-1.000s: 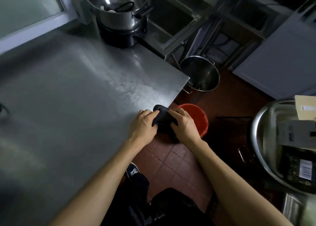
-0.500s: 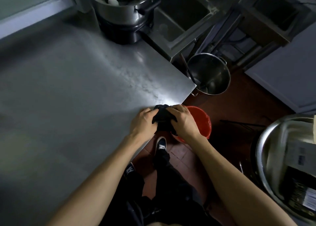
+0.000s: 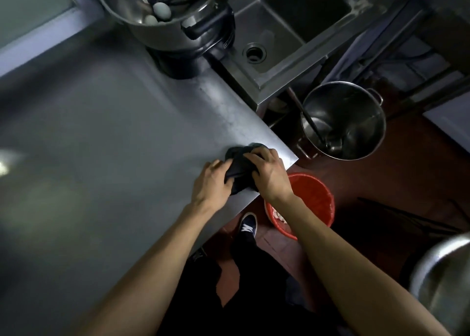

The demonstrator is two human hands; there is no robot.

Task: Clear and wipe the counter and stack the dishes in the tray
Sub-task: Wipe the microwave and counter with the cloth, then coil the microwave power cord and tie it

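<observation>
A dark cloth [image 3: 240, 169] lies bunched on the steel counter [image 3: 114, 145] near its right corner. My left hand [image 3: 211, 185] grips the cloth's left side with curled fingers. From the right, my right hand [image 3: 270, 174] grips the cloth, its fingers curled over the top. Both hands sit at the counter's front edge. No dishes or tray show on the counter.
A steel bowl [image 3: 162, 8] with eggs and a dark cord sits on a black base at the counter's far edge. A sink [image 3: 287, 33] lies beyond. On the floor stand a steel pot [image 3: 343, 122] and a red bucket [image 3: 310, 201]. A large steel basin [image 3: 442, 279] is at lower right.
Both hands and the cloth have moved from over the counter's edge onto the counter top near the corner. The view has shifted forward, showing more of the sink.
</observation>
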